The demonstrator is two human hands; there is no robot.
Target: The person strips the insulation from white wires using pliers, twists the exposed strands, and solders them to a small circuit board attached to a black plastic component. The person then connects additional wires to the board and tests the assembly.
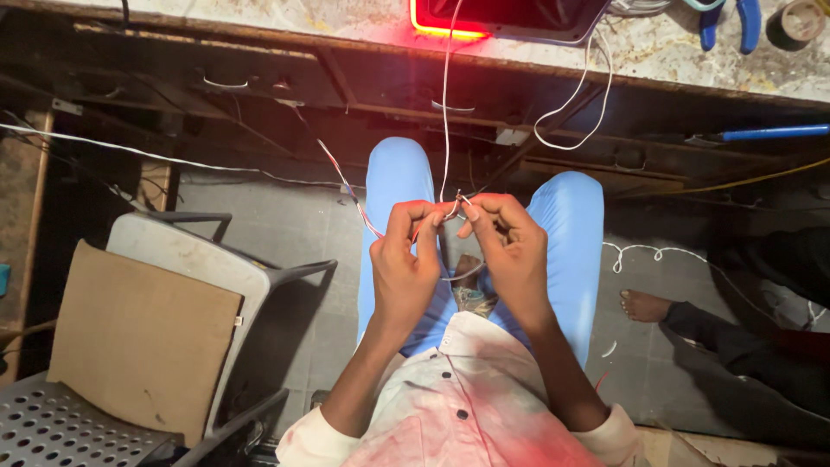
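1. My left hand (403, 264) is curled nearly closed, thumb and forefinger pinching the red-and-white twisted wire (346, 186) at its near end, just left of the white wire.
2. My right hand (510, 246) is likewise curled, fingertips pressed together on the bared ends where the wires meet, just right of the white wire.
3. The two hands sit close together, fingertips almost touching at the joint; whether the strands are already twisted I cannot tell.
4. White wire (446, 104): long axis close to vertical in view, running from the joint straight away from me up to the bench (259, 22) edge.
5. Red-and-white twisted wire: long axis diagonal, pointing from the joint up and to the left of the white wire, toward the dark underside of the bench.
6. The joint hangs above my knees in light blue trousers (398, 182), below the bench edge.
7. On the bench, just at the white wire's far end, a red-glowing unit (510, 19); far to the right of it, blue-handled pliers (731, 22).
8. Left of the white wire, beside my knee, a grey chair (199, 259) with cardboard (143, 342) leaning on it.
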